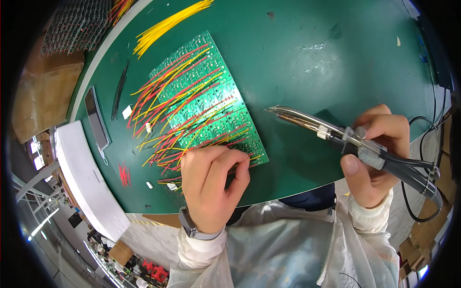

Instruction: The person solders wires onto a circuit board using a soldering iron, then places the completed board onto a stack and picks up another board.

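A panel of green circuit boards (230,89) lies on the green table, with many red and yellow wires (168,103) running from it toward the left. My left hand (211,177) rests over the panel's near edge among the wire ends. Its thumb and index finger are pinched together; whatever is between them is hidden. In my right hand (377,153), held up to the right of the panel, is a soldering iron (345,139) with a metal feed tube clamped along it. The iron's tip points left toward the panel and is apart from it.
A bundle of yellow wires (168,26) lies beyond the panel. To the left are thin black wires (120,91), a phone (97,120) and short red pieces (124,174). A white foam block (86,177) stands beside the table. The iron's cable (418,218) loops at the right.
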The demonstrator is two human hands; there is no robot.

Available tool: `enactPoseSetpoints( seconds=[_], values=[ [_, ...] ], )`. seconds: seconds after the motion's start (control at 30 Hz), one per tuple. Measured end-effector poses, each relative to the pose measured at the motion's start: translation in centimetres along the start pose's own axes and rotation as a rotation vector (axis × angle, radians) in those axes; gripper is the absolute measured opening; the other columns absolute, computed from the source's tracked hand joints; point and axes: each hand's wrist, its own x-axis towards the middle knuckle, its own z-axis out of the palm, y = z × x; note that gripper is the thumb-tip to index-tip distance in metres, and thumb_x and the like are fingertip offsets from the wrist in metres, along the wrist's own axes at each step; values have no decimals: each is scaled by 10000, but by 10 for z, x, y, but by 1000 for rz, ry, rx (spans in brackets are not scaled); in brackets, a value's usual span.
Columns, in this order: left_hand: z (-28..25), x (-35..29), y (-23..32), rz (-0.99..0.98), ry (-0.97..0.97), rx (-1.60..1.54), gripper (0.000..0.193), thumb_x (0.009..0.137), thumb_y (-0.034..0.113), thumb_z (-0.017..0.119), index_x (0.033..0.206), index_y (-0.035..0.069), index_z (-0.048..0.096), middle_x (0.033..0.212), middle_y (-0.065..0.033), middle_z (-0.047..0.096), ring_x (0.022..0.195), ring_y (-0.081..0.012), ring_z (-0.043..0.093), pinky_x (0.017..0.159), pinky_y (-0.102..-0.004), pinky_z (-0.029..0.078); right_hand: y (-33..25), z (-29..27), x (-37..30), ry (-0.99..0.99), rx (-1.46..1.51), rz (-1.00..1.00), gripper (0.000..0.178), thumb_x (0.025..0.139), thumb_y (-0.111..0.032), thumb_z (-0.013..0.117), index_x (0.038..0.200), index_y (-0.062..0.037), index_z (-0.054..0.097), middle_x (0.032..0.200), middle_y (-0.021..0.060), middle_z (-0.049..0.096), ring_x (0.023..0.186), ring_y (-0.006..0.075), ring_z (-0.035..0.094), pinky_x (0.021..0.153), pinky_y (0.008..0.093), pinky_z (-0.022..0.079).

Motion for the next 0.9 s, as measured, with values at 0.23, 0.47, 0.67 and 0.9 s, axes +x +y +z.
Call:
enactPoseSetpoints(
  seconds=[0.23, 0.47, 0.67, 0.9],
  values=[
    [-1, 7, 4, 12, -35, -34, 192, 595, -87, 659, 745, 15, 597, 762, -57, 533, 679, -180, 510, 547, -253, 435, 12, 5, -15, 88, 32, -175, 390, 630, -234, 694, 802, -69, 385, 673, 64, 387, 510, 133, 356, 474, 259, 289],
    [-1, 6, 0, 17, -22, -45, 199, 579, -90, 663, 732, 22, 601, 751, -53, 532, 662, -178, 514, 530, -255, 426, 12, 9, -19, 23, 129, -320, 364, 582, -92, 698, 818, -21, 430, 701, 98, 472, 502, 134, 404, 451, 239, 330],
    [1, 5, 1, 36, -12, -34, 213, 569, -93, 662, 735, 27, 606, 745, -53, 534, 646, -175, 517, 525, -259, 421, 10, 11, -23, 31, 7, -235, 388, 627, -239, 690, 783, -90, 368, 642, 58, 391, 500, 130, 344, 460, 255, 270],
    [1, 6, 1, 11, -16, -55, 201, 586, -102, 655, 741, 17, 608, 751, -57, 536, 653, -165, 532, 518, -242, 450, 12, 8, -25, 30, 10, -233, 398, 621, -248, 701, 777, -87, 373, 632, 58, 393, 496, 130, 344, 457, 258, 264]
  ],
)
